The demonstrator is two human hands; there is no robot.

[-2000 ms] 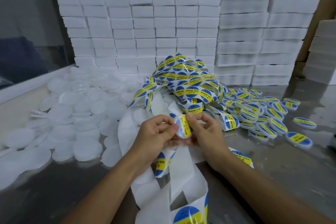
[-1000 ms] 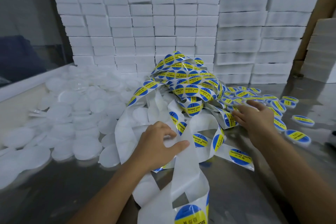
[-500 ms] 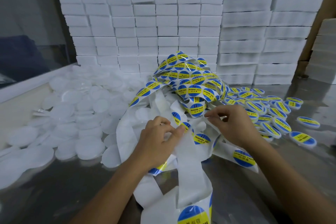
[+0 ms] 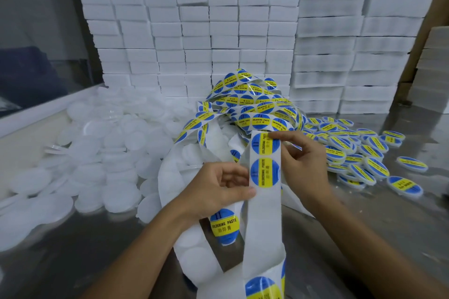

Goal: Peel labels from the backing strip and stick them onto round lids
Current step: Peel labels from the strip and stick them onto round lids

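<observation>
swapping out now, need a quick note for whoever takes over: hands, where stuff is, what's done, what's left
Left hand: pinches the backing strip, holding it upright.
Right hand: fingertips at the top label on that strip, starting to peel; a second label sits just below.
Blank lids: big pile on the left of the table.
Labelled lids: pile on the right.
Label tangle: heaped in the middle, many labels unused.
Done: a batch of lids is labelled.
Left: peel this label, stick it on a blank lid, repeat through the pile.
</observation>
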